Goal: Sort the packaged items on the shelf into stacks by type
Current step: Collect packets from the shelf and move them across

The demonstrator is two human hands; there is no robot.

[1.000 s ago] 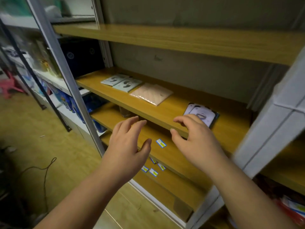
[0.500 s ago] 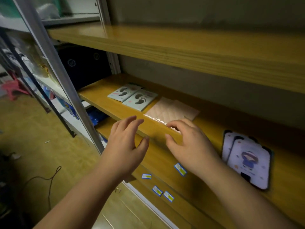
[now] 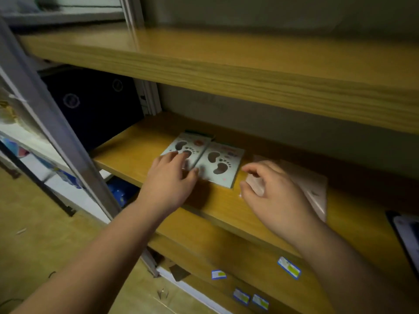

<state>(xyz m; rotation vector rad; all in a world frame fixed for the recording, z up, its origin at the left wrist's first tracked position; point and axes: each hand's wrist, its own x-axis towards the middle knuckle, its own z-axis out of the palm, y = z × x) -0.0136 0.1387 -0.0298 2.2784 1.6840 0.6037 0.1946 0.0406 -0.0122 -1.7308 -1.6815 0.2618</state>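
Two pale footprint packets lie side by side on the wooden shelf (image 3: pixel 136 162): the left packet (image 3: pixel 192 145) and the right packet (image 3: pixel 221 165). My left hand (image 3: pixel 169 183) rests open with its fingertips on the left packet's near edge. A pink clear-wrapped packet (image 3: pixel 310 184) lies to the right. My right hand (image 3: pixel 272 196) curls over its near left corner, thumb and fingers touching the wrap. A dark-edged white card packet (image 3: pixel 408 236) shows at the far right edge, partly cut off.
A wooden shelf board (image 3: pixel 226 64) hangs low above the packets. A grey metal upright (image 3: pixel 56 128) stands at the left, with dark blue boxes (image 3: pixel 95 103) behind it. Small blue-and-yellow labels (image 3: pixel 289 267) sit on the lower shelf edges.
The view has moved left and closer. My left hand went forward onto the left footprint packet. My right hand reached the pink packet's corner.
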